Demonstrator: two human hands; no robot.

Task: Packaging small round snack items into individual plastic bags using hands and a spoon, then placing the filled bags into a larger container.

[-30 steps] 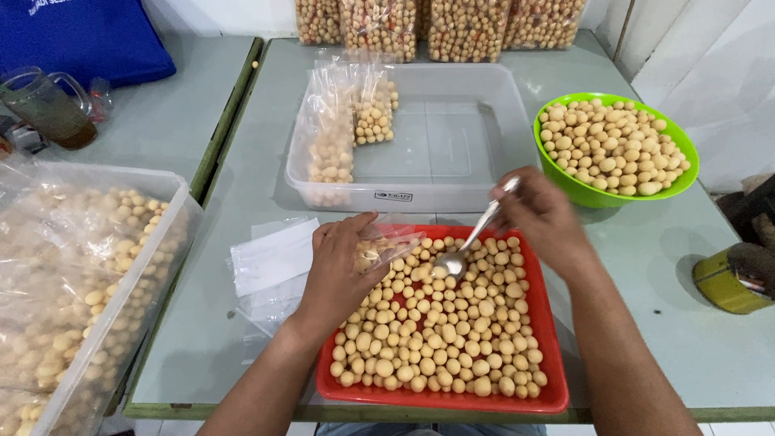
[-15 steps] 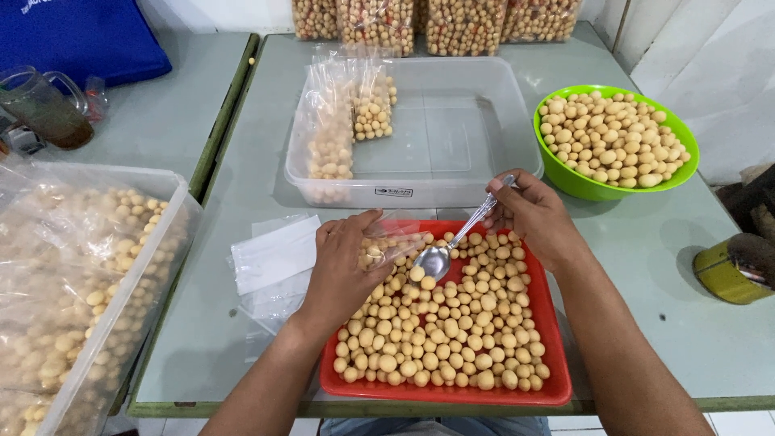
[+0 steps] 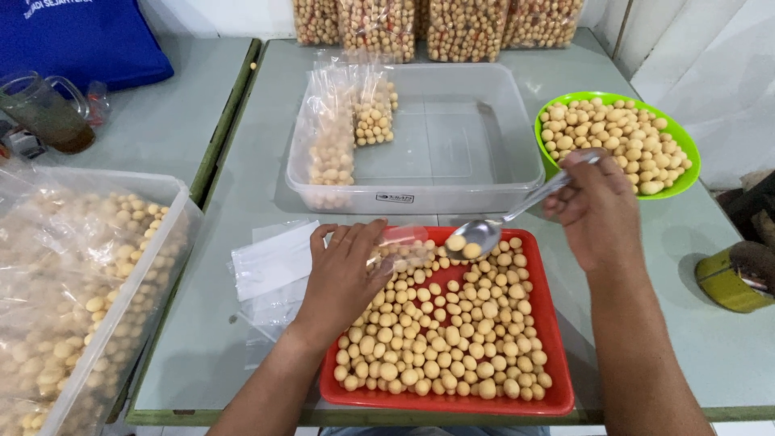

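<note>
Red tray (image 3: 557, 379) of pale round snack balls (image 3: 436, 339), a loaded spoon (image 3: 480, 235) and a small clear bag (image 3: 401, 246) over it.

Right hand (image 3: 596, 211) clenched on the metal spoon's handle; its bowl, carrying two balls, hangs above the tray's far edge, just beside the bag's mouth. Left hand (image 3: 343, 278) grasps the bag, partly filled, at the tray's far-left corner. Flat empty bags (image 3: 273, 262) lie left of the tray. Beyond: clear tub (image 3: 452, 129) with filled bags, green bowl (image 3: 565, 182) of balls to its right.

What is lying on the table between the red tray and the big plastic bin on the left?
In the head view, a small pile of empty clear plastic bags lies there on the table.
</note>
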